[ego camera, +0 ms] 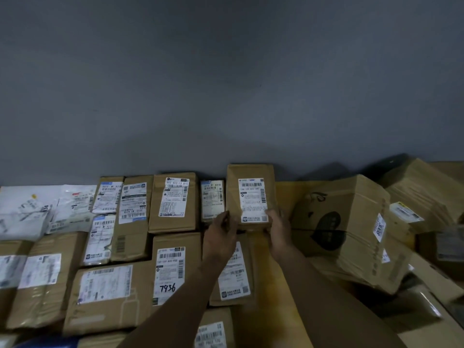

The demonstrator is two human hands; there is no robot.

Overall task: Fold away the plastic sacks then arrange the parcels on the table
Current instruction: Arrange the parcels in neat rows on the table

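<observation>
A small brown cardboard parcel [251, 194] with a white shipping label stands against the grey wall at the back of the table. My left hand [221, 237] grips its lower left corner and my right hand [280, 234] grips its lower right corner. To its left lie rows of labelled cardboard parcels [173, 202], packed side by side. One of them carries the handwritten number 7936 [168, 287]. White plastic mailers [37, 209] lie at the far left.
A large taped box [351, 232] with a black logo lies tilted to the right, with more boxes [424, 192] piled behind it. Bare yellow-brown table surface [283, 194] shows right of the held parcel. The grey wall [226, 84] bounds the back.
</observation>
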